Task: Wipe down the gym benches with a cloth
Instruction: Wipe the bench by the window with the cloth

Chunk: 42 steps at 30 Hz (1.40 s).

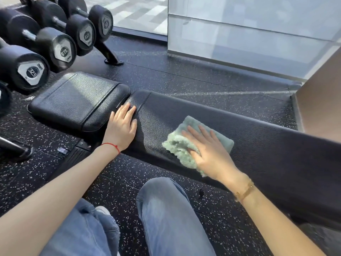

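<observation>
A black padded gym bench [258, 137] runs from the left middle to the right edge, with a separate seat pad [73, 97] at its left end. A pale green fluffy cloth [184, 145] lies on the long pad. My right hand [208, 154] presses flat on the cloth with its fingers straight and spread. My left hand [121, 126] rests flat on the bench at the gap between the two pads, fingers straight.
A rack of black dumbbells [46, 37] stands at the upper left, close behind the seat pad. A frosted glass wall [249, 37] lies beyond the bench and a brown panel [321, 100] at the right. Speckled rubber floor [184, 74] surrounds the bench; my knees are below.
</observation>
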Tool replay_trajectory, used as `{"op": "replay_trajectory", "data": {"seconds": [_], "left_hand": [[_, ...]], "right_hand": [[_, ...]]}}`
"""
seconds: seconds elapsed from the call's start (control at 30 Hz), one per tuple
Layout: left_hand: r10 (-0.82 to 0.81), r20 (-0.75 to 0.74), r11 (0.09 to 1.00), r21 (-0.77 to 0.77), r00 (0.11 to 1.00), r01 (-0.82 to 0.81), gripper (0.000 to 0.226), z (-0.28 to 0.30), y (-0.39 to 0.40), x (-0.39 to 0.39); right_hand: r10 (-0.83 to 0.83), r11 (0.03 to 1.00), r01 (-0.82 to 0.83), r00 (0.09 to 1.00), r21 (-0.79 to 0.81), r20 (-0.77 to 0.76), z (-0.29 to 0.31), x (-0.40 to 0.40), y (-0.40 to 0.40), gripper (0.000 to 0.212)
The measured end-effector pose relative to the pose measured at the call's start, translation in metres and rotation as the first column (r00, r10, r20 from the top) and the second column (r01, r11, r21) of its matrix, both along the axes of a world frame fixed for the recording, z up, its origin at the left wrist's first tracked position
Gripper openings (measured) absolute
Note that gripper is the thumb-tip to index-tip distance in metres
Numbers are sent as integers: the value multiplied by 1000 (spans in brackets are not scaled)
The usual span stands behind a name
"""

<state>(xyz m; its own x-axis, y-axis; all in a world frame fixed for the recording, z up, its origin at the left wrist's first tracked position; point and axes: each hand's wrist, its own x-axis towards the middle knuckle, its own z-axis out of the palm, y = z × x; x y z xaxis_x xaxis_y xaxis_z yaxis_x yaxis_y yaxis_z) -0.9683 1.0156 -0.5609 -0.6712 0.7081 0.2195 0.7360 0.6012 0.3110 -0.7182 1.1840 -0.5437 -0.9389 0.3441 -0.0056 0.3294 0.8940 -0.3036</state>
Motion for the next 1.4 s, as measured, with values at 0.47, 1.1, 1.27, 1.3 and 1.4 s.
{"op": "replay_trajectory", "data": {"seconds": [0.47,1.1,1.27,1.3,1.4], "left_hand": [[19,-22,1000,23,1000,-19,51,-5,29,48],[48,-38,996,71,998,-45,57,-7,26,49],[29,-44,997,77,999,-25,59,-7,25,48],[26,-48,997,72,999,-22,60,-8,24,48],[19,-36,998,65,999,-17,61,-8,24,49]], "right_hand": [[39,999,-39,999,13,17,6,-50,-1,59],[-48,995,44,998,88,46,1,-44,9,57],[-210,972,204,977,119,38,-2,42,2,55],[-293,949,286,955,132,38,-1,60,12,55],[-534,842,522,843,139,67,2,83,47,56]]}}
